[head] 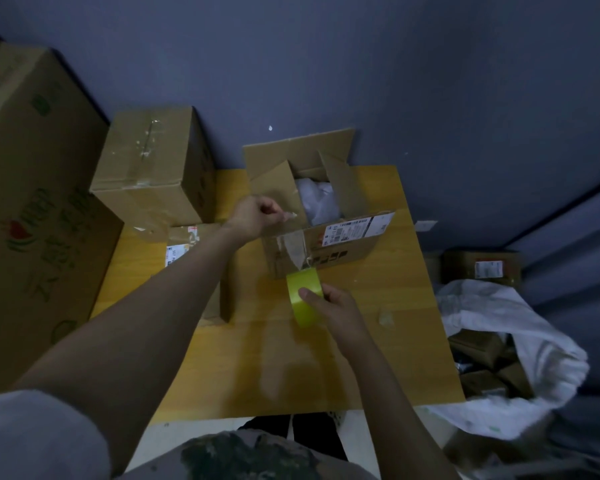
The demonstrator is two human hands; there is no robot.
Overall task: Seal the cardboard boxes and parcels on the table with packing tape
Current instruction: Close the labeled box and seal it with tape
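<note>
Dim room, blue-grey wall behind. Yellow wooden worktop fills the middle of the view.

Open box stands at the far middle of the worktop, flaps up. White stuffing shows inside. A shipping label sits on its near flap.

Left hand is raised at the box's left flap, fingers curled, thumb and fingertips pinching the free end of a clear tape strip. The strip runs from that pinch down across the box's near left corner to the tape roll.

Right hand grips the roll just near of the box, thumb on the yellow-green outer face, fingers wrapped behind. Roll stands on edge; whether it touches the worktop, cannot tell.

Sealed box sits at the far left corner of the worktop, old tape across its top. A flat parcel with a white label lies near of it, partly hidden under the left forearm.

Large printed carton stands left of the worktop.

Right of the worktop, lower down, a white sack lies open with small cardboard parcels inside. A small labelled box sits just far of the sack.
</note>
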